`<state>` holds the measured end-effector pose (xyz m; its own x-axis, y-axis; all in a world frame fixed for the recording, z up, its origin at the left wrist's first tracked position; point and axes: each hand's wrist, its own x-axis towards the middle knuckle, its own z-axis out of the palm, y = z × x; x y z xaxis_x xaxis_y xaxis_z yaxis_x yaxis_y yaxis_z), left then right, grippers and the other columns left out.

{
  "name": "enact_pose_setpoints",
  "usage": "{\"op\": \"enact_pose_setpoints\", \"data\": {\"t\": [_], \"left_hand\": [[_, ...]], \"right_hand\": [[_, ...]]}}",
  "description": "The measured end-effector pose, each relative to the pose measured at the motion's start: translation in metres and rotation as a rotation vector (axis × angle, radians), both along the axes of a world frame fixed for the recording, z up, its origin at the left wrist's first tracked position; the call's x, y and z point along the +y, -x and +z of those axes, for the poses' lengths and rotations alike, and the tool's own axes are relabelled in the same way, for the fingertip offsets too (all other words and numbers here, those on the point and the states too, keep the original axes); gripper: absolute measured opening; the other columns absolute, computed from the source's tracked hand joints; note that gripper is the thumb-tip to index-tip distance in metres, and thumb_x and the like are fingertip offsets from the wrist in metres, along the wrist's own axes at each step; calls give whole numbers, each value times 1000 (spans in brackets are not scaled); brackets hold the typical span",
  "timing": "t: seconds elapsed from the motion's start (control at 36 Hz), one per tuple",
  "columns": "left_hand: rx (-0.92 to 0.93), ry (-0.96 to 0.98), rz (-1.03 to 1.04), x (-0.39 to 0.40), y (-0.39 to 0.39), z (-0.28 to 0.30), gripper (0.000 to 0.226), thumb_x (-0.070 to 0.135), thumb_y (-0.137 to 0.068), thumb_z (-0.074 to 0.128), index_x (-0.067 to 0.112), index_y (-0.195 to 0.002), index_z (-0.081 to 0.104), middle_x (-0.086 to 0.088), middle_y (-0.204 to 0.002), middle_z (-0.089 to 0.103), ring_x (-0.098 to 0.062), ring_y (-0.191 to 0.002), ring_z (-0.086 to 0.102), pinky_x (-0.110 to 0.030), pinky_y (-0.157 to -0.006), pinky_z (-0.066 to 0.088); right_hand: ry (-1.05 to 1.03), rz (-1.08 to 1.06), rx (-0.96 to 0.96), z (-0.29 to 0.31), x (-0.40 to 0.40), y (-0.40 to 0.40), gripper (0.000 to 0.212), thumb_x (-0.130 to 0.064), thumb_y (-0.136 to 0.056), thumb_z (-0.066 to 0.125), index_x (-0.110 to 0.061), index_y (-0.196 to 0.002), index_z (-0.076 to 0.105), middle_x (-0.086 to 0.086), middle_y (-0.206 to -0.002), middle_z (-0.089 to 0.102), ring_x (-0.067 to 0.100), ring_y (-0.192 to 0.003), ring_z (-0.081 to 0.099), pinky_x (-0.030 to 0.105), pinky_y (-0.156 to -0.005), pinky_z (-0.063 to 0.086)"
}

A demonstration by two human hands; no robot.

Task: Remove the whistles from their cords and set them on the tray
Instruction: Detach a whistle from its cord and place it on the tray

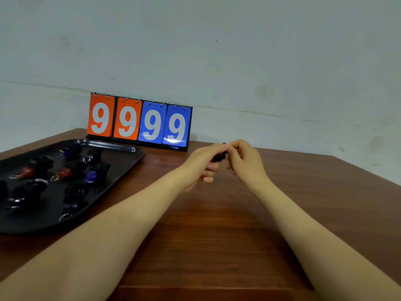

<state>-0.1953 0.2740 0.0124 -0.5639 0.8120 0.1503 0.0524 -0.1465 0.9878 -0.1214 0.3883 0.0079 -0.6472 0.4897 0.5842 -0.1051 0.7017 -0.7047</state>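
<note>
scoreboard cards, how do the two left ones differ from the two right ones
The left pair of cards is orange; the right pair of cards is blue. The left pair looks matte, while the rightmost blue card shows glare near its bottom edge. All four show a white 9 and hang from small rings on one black stand.

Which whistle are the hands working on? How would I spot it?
Find the flip scoreboard at the wall, then look just right of it. There the left hand and right hand pinch a red-and-black whistle above the table; the others lie on the black tray.
</note>
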Motion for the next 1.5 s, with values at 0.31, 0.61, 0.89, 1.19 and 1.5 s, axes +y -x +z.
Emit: {"op": "enact_pose_setpoints", "data": {"t": [0.31, 0.61, 0.89, 1.19, 1.5], "left_hand": [[61, -44, 183, 5, 5, -1, 31, 43, -95, 52, 14, -86, 57, 3, -58, 44, -10, -49, 36, -24, -45, 33], [-551, -375, -48, 5, -2, -1, 18, 27, -95, 51, 14, -83, 56, 3, -54, 35, -7, -42, 25, -16, -37, 21], [-552, -366, 61, 2, 1, 8, 25, 32, -99, 47, 16, -80, 53, 5, -48, 29, -8, -40, 22, -16, -35, 22], [-579, -180, 48, 0, 6, 7, 22, 32, -95, 51, 14, -82, 54, 4, -51, 30, -9, -47, 21, -16, -38, 22], [-219, 20, 123, -3, 6, 7, 25, 30, -100, 35, 15, -87, 50, 5, -51, 35, -8, -42, 22, -19, -37, 21]], "right_hand": [[1107, 595, 67, 7, -8, -3, 10, -12, -89, 48, -9, -82, 55, -1, -67, 47, 10, -53, 36, 19, -44, 28], [1276, 805, 166, 11, -12, -6, 16, -16, -77, 43, -14, -63, 38, 1, -62, 31, 11, -52, 34, 18, -44, 33], [989, 605, 307, 11, -14, 0, 17, -6, -95, 46, -8, -82, 56, 1, -74, 62, 14, -74, 61, 21, -63, 46], [608, 411, 151, 12, -7, -3, 20, -9, -98, 48, -12, -79, 50, 0, -71, 48, 7, -47, 33, 19, -45, 29], [-519, 16, 122, 6, 0, -9, 10, -7, -92, 57, -15, -91, 63, -7, -82, 57, -1, -73, 49, 9, -65, 35]]}}
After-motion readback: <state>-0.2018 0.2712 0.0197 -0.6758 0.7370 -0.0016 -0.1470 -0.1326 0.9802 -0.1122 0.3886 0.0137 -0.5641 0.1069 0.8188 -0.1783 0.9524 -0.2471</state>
